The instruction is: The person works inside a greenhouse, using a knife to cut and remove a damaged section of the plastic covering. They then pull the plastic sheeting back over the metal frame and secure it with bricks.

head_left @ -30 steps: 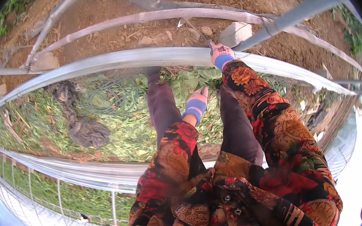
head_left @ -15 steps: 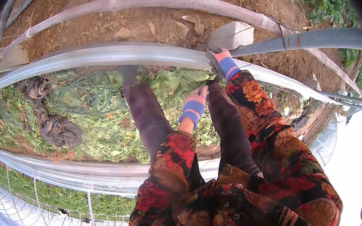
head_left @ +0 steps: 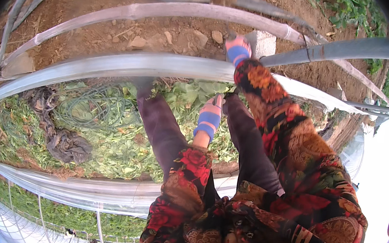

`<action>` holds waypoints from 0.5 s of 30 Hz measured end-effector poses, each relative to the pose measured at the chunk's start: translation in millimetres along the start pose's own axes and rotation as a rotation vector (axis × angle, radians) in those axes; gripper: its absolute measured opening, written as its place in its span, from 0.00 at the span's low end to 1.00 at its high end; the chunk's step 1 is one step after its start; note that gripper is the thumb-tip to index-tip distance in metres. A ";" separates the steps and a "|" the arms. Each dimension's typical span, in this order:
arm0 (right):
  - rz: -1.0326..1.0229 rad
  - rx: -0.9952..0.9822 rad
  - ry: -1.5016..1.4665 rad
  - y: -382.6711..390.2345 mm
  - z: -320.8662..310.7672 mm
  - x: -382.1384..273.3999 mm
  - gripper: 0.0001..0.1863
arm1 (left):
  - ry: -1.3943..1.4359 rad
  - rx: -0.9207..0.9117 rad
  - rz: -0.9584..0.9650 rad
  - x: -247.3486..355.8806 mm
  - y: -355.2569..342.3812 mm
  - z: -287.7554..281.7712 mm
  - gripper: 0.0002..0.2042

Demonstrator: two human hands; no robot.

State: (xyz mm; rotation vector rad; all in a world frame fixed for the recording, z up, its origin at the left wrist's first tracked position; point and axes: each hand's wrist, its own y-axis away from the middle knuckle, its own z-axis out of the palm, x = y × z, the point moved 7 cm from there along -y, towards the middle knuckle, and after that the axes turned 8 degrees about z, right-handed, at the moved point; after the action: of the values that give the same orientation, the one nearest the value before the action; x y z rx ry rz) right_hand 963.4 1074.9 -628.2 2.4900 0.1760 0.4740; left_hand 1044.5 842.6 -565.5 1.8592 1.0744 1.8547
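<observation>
My right hand [head_left: 237, 47], in a pink, blue and grey knit glove, reaches past the clear plastic film [head_left: 162, 66] to the soil beside a pale concrete block [head_left: 263, 44]. Motion smears its fingers, and what they may hold does not show. Lower down, my left hand [head_left: 210, 112], gloved alike, rests against the inner side of my right knee. Its fingers point forward, with no object visible in them. Both forearms wear red and orange floral sleeves.
A whitish curved pole [head_left: 183, 9] and a grey pipe [head_left: 341, 51] cross ahead over bare soil. Cut leaves [head_left: 110, 145] cover the ground around my legs. A coil of green hose [head_left: 93, 107] and crumpled dark sheeting [head_left: 69, 145] lie at left.
My right hand has moved forward from the plastic film's edge to the left side of the concrete block. My left hand stays by the knee. The view has shifted slightly.
</observation>
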 end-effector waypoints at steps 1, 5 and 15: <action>-0.048 0.118 -0.087 -9.0 -12.0 -10.4 0.25 | -0.101 -0.043 0.032 1.6 0.4 2.1 0.24; -0.339 0.453 -0.383 -12.0 -58.5 -34.1 0.24 | -0.078 -0.053 -0.062 -3.3 4.1 3.3 0.19; -0.590 0.315 0.231 50.1 -31.6 -24.8 0.16 | -0.009 0.092 -0.045 -2.8 4.9 -4.1 0.17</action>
State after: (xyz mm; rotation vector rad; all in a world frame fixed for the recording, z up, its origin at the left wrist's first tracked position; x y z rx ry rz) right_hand 929.6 1045.1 -582.6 2.5029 1.1140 0.5024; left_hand 1042.2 836.2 -563.6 1.8760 1.2068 1.7982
